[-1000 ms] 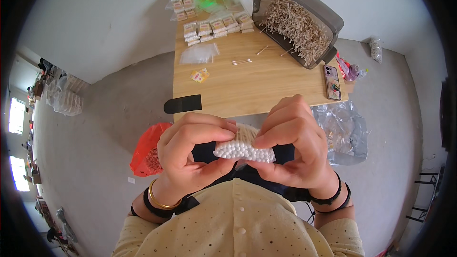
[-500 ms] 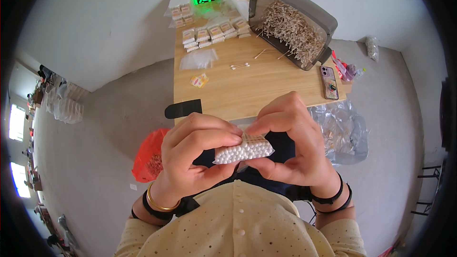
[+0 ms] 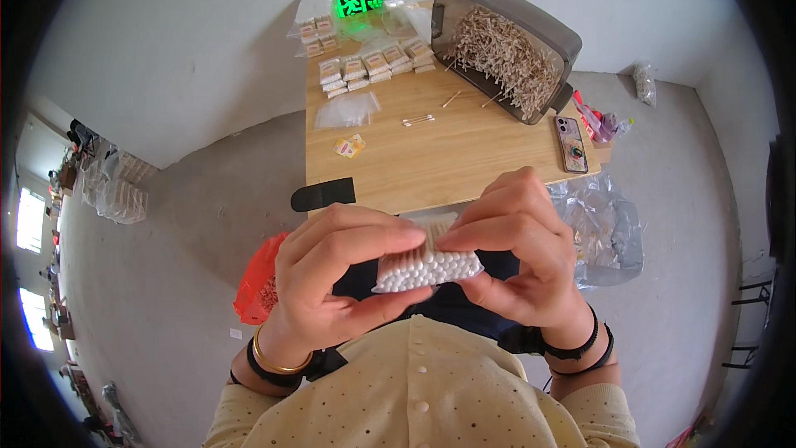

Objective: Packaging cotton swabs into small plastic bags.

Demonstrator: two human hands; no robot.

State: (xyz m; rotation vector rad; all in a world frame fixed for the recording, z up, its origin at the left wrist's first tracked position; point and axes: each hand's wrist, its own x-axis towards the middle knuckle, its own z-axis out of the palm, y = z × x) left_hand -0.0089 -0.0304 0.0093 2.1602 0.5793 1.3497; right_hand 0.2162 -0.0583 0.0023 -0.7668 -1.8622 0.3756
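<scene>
Both hands hold a clear plastic pack of cotton swabs (image 3: 429, 270) in front of my body, near the table's front edge. White swab tips face me in a dense bundle, and the sticks run away from me under the film. My left hand (image 3: 336, 270) pinches the pack's left side, fingers on top and thumb beneath. My right hand (image 3: 522, 253) grips the right side the same way, its fingertips pressing on the upper face. On the wooden table (image 3: 481, 149) beyond lie loose cotton swabs (image 3: 419, 120), clear empty bags (image 3: 348, 111) and small yellow-white labels (image 3: 350, 146).
A grey translucent bin (image 3: 572, 41) of loose swabs lies tipped at the table's back right. Filled packs (image 3: 376, 62) stand in rows at the back left, near a lit green sign (image 3: 351, 5). A phone (image 3: 571, 144) lies right; a red bag (image 3: 257, 282) and clear bag (image 3: 609, 232) flank the table.
The pack has tilted, so more of its upper face and sticks show. My right fingers have shifted slightly right across its top. The view has moved a little.
</scene>
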